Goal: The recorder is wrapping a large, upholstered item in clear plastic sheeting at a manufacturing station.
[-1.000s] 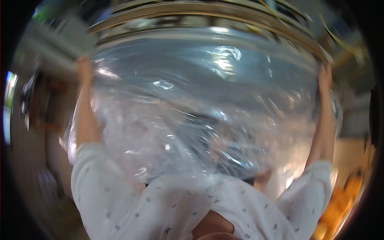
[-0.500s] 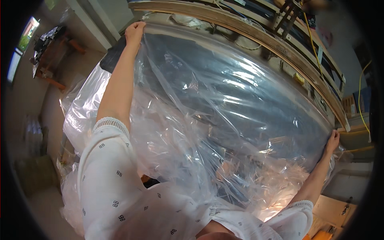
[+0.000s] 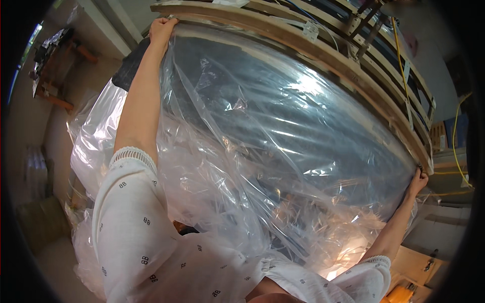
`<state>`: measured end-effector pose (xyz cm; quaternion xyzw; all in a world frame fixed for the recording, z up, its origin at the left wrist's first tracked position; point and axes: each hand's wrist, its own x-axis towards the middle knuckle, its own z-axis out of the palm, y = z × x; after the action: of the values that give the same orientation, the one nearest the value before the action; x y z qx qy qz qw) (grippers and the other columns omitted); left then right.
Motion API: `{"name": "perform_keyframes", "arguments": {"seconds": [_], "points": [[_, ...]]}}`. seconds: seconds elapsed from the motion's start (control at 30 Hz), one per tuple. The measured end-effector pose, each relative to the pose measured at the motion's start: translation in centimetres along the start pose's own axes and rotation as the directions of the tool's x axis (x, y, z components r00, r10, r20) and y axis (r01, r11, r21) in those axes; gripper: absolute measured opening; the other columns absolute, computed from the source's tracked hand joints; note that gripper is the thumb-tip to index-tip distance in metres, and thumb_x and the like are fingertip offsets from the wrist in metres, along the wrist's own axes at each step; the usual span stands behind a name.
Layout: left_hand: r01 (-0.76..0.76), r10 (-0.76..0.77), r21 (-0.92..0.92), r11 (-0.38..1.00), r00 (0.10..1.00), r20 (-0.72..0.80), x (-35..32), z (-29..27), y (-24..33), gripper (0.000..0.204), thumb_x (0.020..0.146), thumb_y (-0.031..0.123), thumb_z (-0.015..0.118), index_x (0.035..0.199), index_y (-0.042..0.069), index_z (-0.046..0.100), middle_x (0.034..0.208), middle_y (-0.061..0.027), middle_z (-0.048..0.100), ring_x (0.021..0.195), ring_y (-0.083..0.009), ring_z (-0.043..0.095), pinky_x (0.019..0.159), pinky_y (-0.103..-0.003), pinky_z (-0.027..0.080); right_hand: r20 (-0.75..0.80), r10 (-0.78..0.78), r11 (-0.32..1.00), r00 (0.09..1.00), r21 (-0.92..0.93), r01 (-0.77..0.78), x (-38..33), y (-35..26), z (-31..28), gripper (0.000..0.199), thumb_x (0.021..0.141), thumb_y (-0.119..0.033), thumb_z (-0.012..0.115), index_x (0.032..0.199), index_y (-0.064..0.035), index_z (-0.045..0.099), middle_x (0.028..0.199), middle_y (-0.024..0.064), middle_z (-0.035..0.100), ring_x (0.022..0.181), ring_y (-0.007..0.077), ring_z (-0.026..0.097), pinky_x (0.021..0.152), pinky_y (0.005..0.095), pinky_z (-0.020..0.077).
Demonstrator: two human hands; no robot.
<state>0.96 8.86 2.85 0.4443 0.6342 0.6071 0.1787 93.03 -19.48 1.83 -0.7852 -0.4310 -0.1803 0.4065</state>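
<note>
along the wooden rail (image 3: 252, 19), each grip, left hand (image 3: 161, 31) and right hand (image 3: 418, 183), is pinching the clear plastic sheet (image 3: 283, 126); its far side is apparently lying spread, its near folds lying unsmoothed.

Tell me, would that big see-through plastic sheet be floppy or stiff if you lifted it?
The plastic sheet is probably floppy, since it bunches into loose folds. It's likely light for its size, because it looks thin. Its smooth, shiny surface might feel slippery.

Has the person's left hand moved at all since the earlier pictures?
Yes: judged against the long wooden beam, the left hand has moved forward, closer to it.
</note>
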Motion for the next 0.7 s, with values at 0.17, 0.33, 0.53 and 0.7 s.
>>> {"name": "perform_keyframes", "arguments": {"seconds": [0.17, 0.33, 0.53, 0.7], "points": [[0.211, -0.225, -0.497, 0.842, 0.974, 0.033, 1.3, -1.9, -0.8, 0.016, 0.077, 0.013, 0.052, 0.084, -0.001, 0.055, 0.073, -0.0116, 0.057, 0.061, -0.0195, 0.057, 0.057, -0.027, 0.049, 0.151, 0.276, 0.93, 0.949, 0.208, -0.303, 0.3, -1.0, -0.8, 0.033, 0.087, -0.027, 0.046, 0.089, 0.0059, 0.049, 0.089, 0.011, 0.047, 0.083, 0.0195, 0.043, 0.078, 0.0309, 0.0358], [0.132, -0.173, -0.289, 0.948, 0.978, -0.12, 0.2, -0.5, 1.7, 0.024, 0.083, 0.012, 0.042, 0.091, -0.006, 0.055, 0.075, -0.0177, 0.057, 0.078, -0.027, 0.058, 0.063, -0.034, 0.05, 0.144, 0.1, 0.948, 0.985, 0.287, -0.138, -0.9, -2.3, -3.3, 0.041, 0.09, -0.027, 0.037, 0.107, 0.007, 0.052, 0.105, 0.0133, 0.054, 0.096, 0.0236, 0.049, 0.086, 0.0333, 0.0369], [0.063, -0.237, 0.681, 0.73, 0.957, 0.165, 0.6, 1.6, 0.7, 0.044, 0.085, 0.037, 0.051, 0.111, 0.002, 0.056, 0.108, -0.0129, 0.058, 0.103, -0.0271, 0.052, 0.09, -0.035, 0.037, 0.173, 0.08, 0.976, 0.982, -0.212, -0.042, -1.9, -4.3, -3.3, 0.041, 0.087, -0.035, 0.039, 0.094, -0.0007, 0.06, 0.098, 0.0227, 0.058, 0.094, 0.038, 0.053, 0.081, 0.0396, 0.0408], [-0.187, 0.112, 0.209, 0.96, 0.938, 0.328, 10.3, -13.8, -4.2, 0.042, 0.085, 0.033, 0.054, 0.113, 0.002, 0.056, 0.111, -0.0085, 0.058, 0.1, -0.0171, 0.053, 0.087, -0.029, 0.039, 0.041, -0.223, 0.722, 0.974, -0.664, 0.193, -6.6, -10.0, -6.7, 0.027, 0.08, -0.031, 0.049, 0.091, -0.0074, 0.056, 0.092, 0.0097, 0.055, 0.09, 0.0277, 0.051, 0.073, 0.0447, 0.0388]]}}
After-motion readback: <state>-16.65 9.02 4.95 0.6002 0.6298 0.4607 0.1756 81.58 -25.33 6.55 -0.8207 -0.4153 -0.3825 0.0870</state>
